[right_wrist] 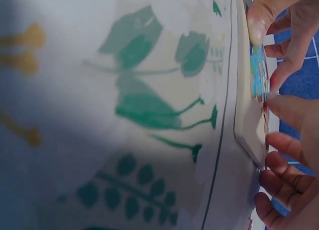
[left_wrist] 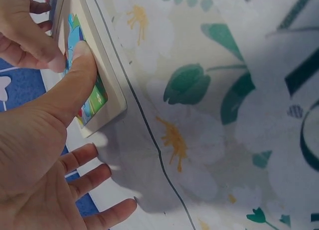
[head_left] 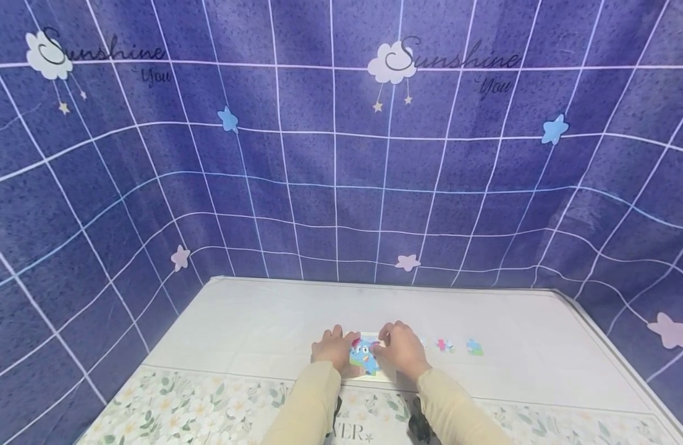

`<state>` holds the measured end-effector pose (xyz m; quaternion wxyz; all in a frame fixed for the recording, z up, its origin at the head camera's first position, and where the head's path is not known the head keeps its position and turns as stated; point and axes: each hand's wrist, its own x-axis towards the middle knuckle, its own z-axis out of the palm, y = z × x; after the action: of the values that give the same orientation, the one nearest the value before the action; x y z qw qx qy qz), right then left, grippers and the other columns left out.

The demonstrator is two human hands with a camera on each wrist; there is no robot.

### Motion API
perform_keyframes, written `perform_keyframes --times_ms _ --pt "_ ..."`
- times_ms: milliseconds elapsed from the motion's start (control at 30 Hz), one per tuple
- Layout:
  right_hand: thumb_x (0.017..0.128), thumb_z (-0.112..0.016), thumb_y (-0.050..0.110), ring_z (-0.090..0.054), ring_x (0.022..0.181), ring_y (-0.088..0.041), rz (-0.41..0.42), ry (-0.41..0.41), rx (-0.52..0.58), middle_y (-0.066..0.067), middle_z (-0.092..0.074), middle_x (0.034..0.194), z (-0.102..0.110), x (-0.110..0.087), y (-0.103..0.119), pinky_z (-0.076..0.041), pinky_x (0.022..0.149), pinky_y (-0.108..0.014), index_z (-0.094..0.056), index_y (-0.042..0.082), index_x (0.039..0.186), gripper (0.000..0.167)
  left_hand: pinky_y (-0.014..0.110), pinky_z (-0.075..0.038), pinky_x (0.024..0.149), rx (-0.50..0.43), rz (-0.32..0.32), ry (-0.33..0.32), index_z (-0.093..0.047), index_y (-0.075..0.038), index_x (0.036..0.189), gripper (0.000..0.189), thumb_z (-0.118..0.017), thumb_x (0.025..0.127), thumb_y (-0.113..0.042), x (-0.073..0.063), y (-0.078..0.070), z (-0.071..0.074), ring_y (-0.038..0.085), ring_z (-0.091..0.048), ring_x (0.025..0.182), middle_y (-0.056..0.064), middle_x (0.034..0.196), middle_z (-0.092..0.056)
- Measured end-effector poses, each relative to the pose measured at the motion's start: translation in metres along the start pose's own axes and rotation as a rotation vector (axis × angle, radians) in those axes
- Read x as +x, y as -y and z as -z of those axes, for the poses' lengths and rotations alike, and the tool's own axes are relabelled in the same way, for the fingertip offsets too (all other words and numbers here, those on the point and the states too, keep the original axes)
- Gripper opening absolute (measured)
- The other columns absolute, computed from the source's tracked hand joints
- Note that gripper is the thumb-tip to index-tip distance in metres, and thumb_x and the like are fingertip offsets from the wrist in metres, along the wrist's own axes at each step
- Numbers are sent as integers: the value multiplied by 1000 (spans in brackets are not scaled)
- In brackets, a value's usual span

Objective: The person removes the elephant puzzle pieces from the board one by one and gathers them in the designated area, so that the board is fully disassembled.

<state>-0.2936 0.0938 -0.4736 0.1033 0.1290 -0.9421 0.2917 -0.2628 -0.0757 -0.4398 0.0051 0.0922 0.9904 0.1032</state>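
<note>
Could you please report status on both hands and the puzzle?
Left hand, thumb on puzzle. Right hand, fingertips at it, grip unclear. Puzzle partly filled. Loose pieces to its right, seemingly not in the way.

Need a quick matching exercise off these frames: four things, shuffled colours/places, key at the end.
Things
1. left hand
2. puzzle frame
3. rightmost loose piece
4. hanging cloth

Colours and places
A. blue and green, lying flat on the white part of the table
B. blue-purple with pale grid lines, behind the table
C. at the left side of the puzzle picture, thumb resting on it
D. pale, running around the puzzle picture

Pairs: 1-C, 2-D, 3-A, 4-B
</note>
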Motion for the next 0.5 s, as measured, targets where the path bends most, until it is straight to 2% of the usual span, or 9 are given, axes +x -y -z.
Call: perform_keyframes --times_ms 300,500 --pt "79 -86 21 -52 69 -15 5 27 -4 2 -52 77 4 0 3 -51 62 -35 -68 10 78 21 63 -51 94 -15 6 11 -61 -19 140 75 -90 73 -38 2 2 -3 37 -54 119 15 129 -56" --pt "76 -89 21 -53 69 -16 19 20 -48 2 -52 77 6 1 -1 -51 61 -35 -69 11 80 22 64 -51 93 -19 -3 3 -62 -18 139 74 -90 73 -38 0 2 0 37 -54 118 15 128 -56"
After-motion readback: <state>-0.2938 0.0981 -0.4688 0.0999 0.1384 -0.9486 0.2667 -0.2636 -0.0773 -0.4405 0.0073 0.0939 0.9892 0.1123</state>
